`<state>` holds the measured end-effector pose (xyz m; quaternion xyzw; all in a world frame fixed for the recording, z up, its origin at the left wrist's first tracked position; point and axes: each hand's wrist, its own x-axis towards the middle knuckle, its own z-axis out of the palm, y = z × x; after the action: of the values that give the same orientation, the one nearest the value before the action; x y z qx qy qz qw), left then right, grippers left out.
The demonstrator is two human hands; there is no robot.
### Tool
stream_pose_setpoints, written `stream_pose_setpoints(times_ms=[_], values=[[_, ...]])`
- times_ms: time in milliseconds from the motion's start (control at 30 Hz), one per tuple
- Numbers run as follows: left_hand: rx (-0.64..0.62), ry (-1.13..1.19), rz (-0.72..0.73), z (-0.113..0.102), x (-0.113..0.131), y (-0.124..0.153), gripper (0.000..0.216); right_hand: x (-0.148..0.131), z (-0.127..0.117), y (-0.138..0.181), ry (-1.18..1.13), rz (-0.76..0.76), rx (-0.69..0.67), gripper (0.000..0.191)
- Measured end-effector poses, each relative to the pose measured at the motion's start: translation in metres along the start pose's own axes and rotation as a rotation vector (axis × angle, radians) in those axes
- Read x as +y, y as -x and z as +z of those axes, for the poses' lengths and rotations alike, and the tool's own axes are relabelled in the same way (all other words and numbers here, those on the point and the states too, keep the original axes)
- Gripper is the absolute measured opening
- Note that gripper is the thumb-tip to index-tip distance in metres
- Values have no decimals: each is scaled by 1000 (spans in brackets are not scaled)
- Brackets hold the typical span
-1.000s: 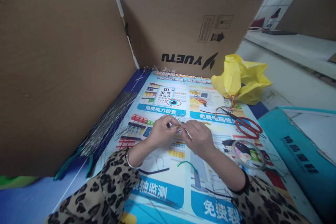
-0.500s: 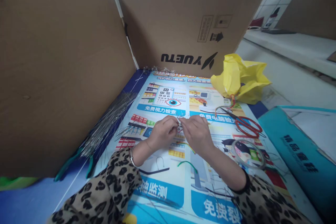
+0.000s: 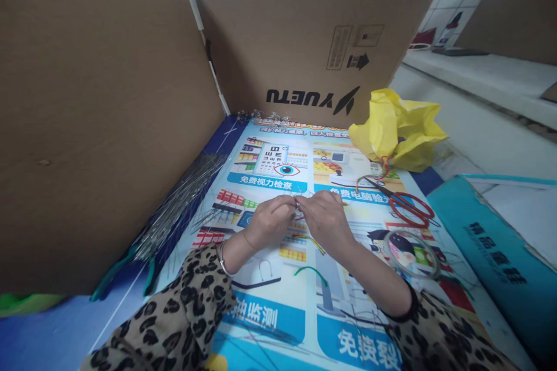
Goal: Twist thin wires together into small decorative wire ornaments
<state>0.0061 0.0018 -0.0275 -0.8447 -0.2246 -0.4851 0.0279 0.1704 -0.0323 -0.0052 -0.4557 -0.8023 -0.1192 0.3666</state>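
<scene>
My left hand (image 3: 268, 222) and my right hand (image 3: 327, 218) meet fingertip to fingertip over a printed poster (image 3: 282, 278) on the table. Both pinch a small thin piece of wire-like material (image 3: 297, 204) between them; it is too small to name with certainty. A short coloured wire (image 3: 314, 242) lies just under my right hand, and a green wire piece (image 3: 310, 272) lies nearer to me. Both arms wear leopard-print sleeves, and a bangle (image 3: 221, 259) sits on my left wrist.
Cardboard walls (image 3: 100, 110) stand left and behind. A bundle of thin metal wires (image 3: 178, 206) lies along the left wall, with green-handled pliers (image 3: 122, 272) near it. Red-handled scissors (image 3: 402, 203), a tape roll (image 3: 411, 253), a yellow bag (image 3: 398, 130) and a teal board (image 3: 491, 255) lie right.
My hands have drawn closer together and shifted slightly away from me, fingertips now touching over the small piece. Nothing else on the table has moved.
</scene>
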Motion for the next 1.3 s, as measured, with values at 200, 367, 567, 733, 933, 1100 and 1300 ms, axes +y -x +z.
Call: stream_pose_setpoints(times_ms=[200, 367, 567, 733, 933, 1100, 1300], values=[[-22, -43, -9, -2, 3, -2, 14, 0, 1, 0, -32, 3, 39, 18], [-18, -49, -46, -1, 2, 3, 13, -2, 1, -1, -47, -13, 66, 18], [12, -13, -11, 0, 1, 4, 13, -2, 1, -1, -35, -1, 64, 19], [3, 5, 8, 0, 0, 3, 16, -2, 1, -1, -25, -4, 41, 17], [-14, 6, 42, -1, -1, 4, 19, -1, 2, -1, -56, 47, 24, 14], [-35, 6, 20, -1, -1, 6, 18, 1, 3, 0, -67, 77, 9, 10], [-30, -4, -21, 0, -1, 7, 14, -1, 3, 1, -141, 132, -31, 8]])
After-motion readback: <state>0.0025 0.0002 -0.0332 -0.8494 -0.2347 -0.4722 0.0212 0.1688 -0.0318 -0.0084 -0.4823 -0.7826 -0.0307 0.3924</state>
